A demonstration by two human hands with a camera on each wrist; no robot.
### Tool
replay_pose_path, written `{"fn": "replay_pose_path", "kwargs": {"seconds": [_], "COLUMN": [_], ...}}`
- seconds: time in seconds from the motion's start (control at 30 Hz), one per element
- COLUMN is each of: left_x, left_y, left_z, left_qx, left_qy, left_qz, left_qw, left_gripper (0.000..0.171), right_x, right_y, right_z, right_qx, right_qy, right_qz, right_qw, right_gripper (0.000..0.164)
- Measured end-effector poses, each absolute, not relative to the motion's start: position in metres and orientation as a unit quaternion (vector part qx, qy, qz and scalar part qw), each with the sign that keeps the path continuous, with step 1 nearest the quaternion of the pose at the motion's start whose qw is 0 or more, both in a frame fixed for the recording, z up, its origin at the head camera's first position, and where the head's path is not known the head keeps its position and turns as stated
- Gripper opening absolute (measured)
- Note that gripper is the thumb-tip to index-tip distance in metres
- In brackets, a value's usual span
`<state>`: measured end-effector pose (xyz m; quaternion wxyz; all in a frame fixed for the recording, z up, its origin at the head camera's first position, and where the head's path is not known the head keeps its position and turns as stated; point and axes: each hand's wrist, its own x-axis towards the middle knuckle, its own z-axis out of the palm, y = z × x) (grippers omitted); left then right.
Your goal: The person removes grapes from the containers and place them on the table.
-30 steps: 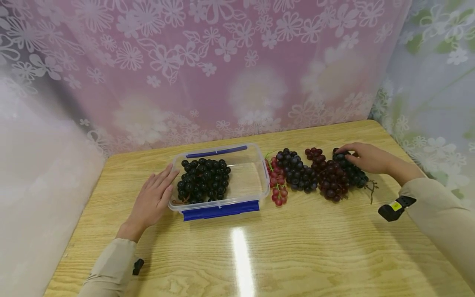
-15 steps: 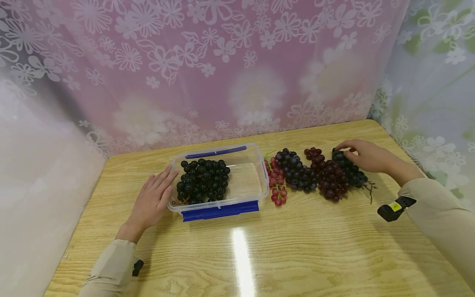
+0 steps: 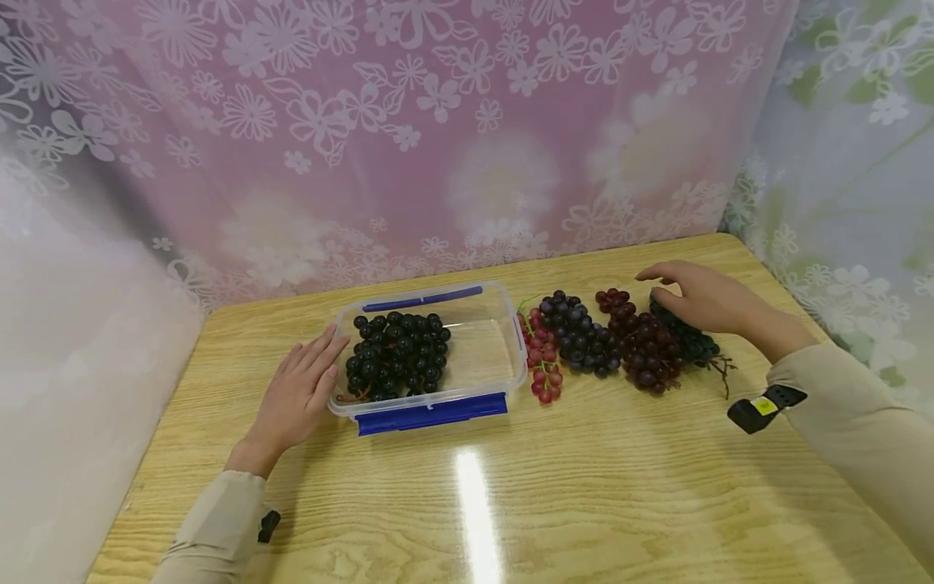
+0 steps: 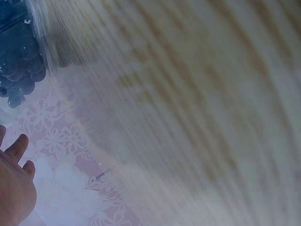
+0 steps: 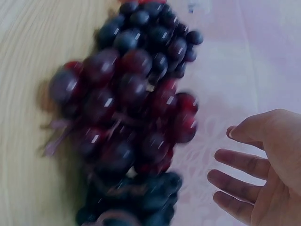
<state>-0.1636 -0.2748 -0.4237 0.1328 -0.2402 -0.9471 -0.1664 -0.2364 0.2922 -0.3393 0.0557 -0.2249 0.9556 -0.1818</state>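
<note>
A clear plastic box [image 3: 481, 349] with blue clips holds a bunch of black grapes [image 3: 397, 353] in its left part. My left hand [image 3: 295, 397], fingers straight, rests against the box's left side. To the right of the box lie a pink-red bunch [image 3: 543, 357], a blue-black bunch [image 3: 584, 337], a dark red bunch [image 3: 649, 353] and a dark green-black bunch [image 3: 689, 337]. Just above that last bunch hovers my right hand [image 3: 704, 300], fingers spread and holding nothing. The right wrist view shows this hand [image 5: 258, 174] apart from the grapes.
All of it stands on a wooden table [image 3: 584, 487]. A pink flowered cloth [image 3: 467, 146] hangs along the back edge, and another patterned cloth [image 3: 861, 227] hangs at the right. A bare stem [image 3: 724, 375] sticks out of the rightmost bunch.
My right hand has lifted off the dark green-black bunch, moving slightly back and left, and its fingers have spread. The left hand stays at the box.
</note>
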Motion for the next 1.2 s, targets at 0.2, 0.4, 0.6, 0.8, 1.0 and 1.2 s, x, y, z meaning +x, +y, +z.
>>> {"fn": "replay_pose_path", "kwargs": {"seconds": [0.2, 0.4, 0.6, 0.8, 1.0, 1.2], "left_x": [-0.165, -0.165, -0.165, -0.165, -0.165, -0.164], "left_y": [-0.276, -0.275, -0.276, -0.276, -0.276, -0.277], "left_z": [-0.424, -0.423, -0.422, -0.42, -0.419, -0.42], "left_qx": [-0.242, -0.242, -0.243, -0.245, -0.243, -0.238], "left_qy": [-0.947, -0.947, -0.948, -0.948, -0.952, -0.953], "left_qz": [-0.166, -0.163, -0.157, -0.149, -0.136, -0.132], "left_qw": [0.132, 0.132, 0.132, 0.135, 0.129, 0.13], "left_gripper": [0.051, 0.051, 0.05, 0.05, 0.051, 0.051], "right_x": [-0.232, -0.232, -0.234, -0.236, -0.236, -0.236], "right_y": [0.268, 0.25, 0.233, 0.212, 0.189, 0.164], "right_z": [-0.325, -0.316, -0.312, -0.309, -0.308, -0.305], "right_qx": [-0.235, -0.25, -0.259, -0.271, -0.284, -0.298], "right_qy": [0.954, 0.952, 0.951, 0.949, 0.944, 0.94], "right_qz": [-0.179, -0.17, -0.167, -0.157, -0.166, -0.168], "right_qw": [0.051, 0.042, 0.033, 0.023, 0.025, 0.018], "right_gripper": [0.039, 0.037, 0.037, 0.037, 0.037, 0.037]}}
